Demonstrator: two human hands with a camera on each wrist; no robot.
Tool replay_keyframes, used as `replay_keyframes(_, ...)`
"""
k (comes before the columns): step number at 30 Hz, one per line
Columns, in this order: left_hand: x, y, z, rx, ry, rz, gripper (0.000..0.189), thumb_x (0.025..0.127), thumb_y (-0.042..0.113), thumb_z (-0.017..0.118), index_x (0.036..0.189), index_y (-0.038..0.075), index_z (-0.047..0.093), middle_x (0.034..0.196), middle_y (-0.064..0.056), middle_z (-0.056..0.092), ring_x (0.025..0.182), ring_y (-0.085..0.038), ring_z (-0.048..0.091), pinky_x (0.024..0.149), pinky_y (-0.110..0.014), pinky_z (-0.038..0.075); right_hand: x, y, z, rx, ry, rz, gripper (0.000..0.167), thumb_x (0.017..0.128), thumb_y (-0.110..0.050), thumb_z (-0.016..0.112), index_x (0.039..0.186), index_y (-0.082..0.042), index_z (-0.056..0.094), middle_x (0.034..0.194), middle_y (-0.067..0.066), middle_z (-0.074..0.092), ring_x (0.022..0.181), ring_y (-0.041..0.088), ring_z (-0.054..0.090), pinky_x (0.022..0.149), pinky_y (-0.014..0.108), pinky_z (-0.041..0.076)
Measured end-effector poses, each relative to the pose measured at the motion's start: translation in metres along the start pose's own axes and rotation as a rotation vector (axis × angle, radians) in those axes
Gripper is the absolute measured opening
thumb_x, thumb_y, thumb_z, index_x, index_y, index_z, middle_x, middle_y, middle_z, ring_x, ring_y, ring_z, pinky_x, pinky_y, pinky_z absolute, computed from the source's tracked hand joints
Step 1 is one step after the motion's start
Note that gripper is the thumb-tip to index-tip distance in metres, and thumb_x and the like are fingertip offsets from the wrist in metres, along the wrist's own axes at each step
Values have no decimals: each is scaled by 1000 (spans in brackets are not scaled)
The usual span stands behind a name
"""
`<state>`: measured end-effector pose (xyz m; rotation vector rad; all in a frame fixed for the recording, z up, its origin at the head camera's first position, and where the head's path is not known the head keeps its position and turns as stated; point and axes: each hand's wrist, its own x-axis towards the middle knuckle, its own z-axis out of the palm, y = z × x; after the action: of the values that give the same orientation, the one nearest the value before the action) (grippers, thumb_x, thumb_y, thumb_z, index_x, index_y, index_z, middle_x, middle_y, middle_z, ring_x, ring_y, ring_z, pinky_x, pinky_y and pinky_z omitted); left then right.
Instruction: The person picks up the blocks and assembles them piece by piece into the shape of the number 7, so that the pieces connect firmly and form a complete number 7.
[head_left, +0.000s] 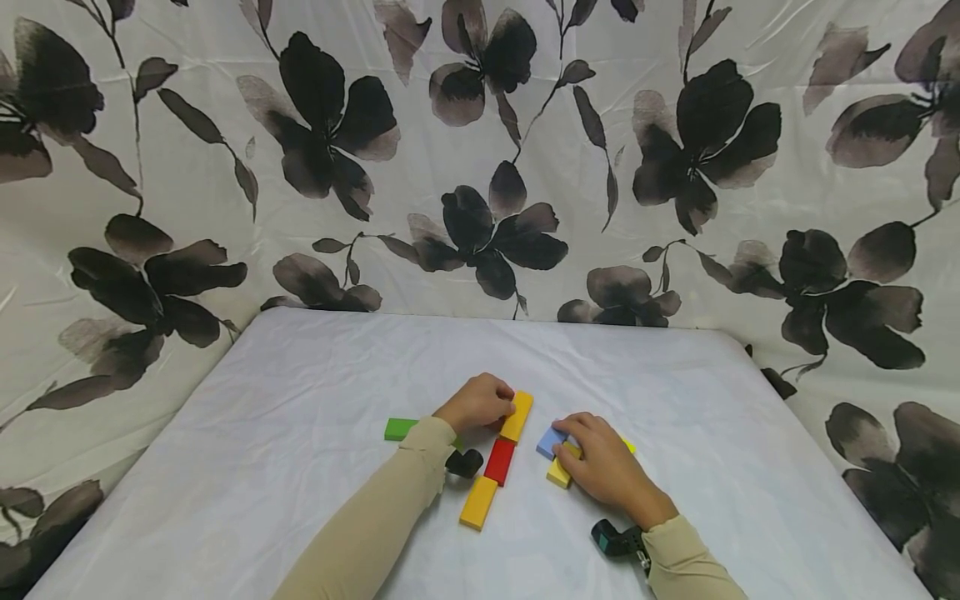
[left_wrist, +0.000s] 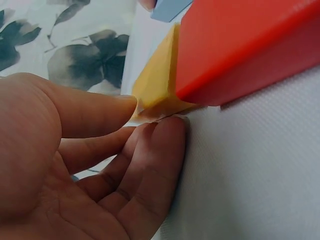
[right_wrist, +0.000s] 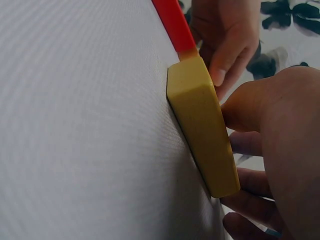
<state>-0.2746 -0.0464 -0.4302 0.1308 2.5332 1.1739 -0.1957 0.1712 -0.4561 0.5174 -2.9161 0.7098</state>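
Observation:
A slanting row of blocks lies in the head view: a far orange-yellow block (head_left: 516, 417), a red block (head_left: 499, 462) and a near orange-yellow block (head_left: 478, 503). With thumb and curled fingers my left hand (head_left: 477, 402) pinches the far block at its far left end. In the left wrist view the thumb meets that yellow block (left_wrist: 157, 82), just beyond the red block (left_wrist: 240, 45). My right hand (head_left: 603, 458) reaches over a blue block (head_left: 550, 443), thumb and index finger gripping it. Beneath the thumb lies a pale yellow block (head_left: 558, 475), large in the right wrist view.
Green (head_left: 401, 429) shows on both sides of my left wrist, partly hidden by it. Behind my right hand peeks a bright yellow piece (head_left: 630, 446). A white cloth (head_left: 300, 375) covers the table, with a floral curtain (head_left: 480, 150) behind. Both wrists carry dark cameras (head_left: 615, 539).

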Motion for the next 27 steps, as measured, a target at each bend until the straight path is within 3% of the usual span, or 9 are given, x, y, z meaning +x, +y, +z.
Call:
replay_keyframes(4, -1, -1, 0, 8, 6, 3, 34, 94, 14, 70, 126, 2, 67, 97, -7, 66, 76, -21, 63, 74, -32, 56, 0, 0, 0, -3, 0, -5, 38, 95, -31, 68, 130, -14, 67, 127, 2, 59, 119, 21, 54, 101, 45, 46)
replay_keyframes(13, -2, 0, 6, 104, 46, 0, 54, 86, 35, 80, 131, 10, 63, 111, -9, 64, 76, -21, 63, 73, -32, 55, 0, 2, 1, 1, -4, -2, 38, 95, -31, 68, 130, -15, 67, 128, 2, 59, 120, 22, 54, 101, 45, 46)
replay_keyframes(19, -3, 1, 8, 146, 61, -12, 57, 83, 34, 83, 131, 11, 63, 106, -7, 63, 76, -21, 62, 71, -31, 53, -1, 2, 1, 6, -4, -6, 38, 96, -31, 68, 130, -14, 67, 128, 2, 59, 120, 22, 54, 101, 45, 46)
replay_keyframes(27, -4, 1, 8, 144, 75, -43, 55, 83, 32, 84, 131, 13, 64, 110, -7, 63, 86, -22, 59, 80, -34, 55, 0, 2, 1, 4, -3, -7, 38, 96, -31, 68, 130, -15, 67, 128, 2, 59, 120, 21, 53, 101, 45, 46)
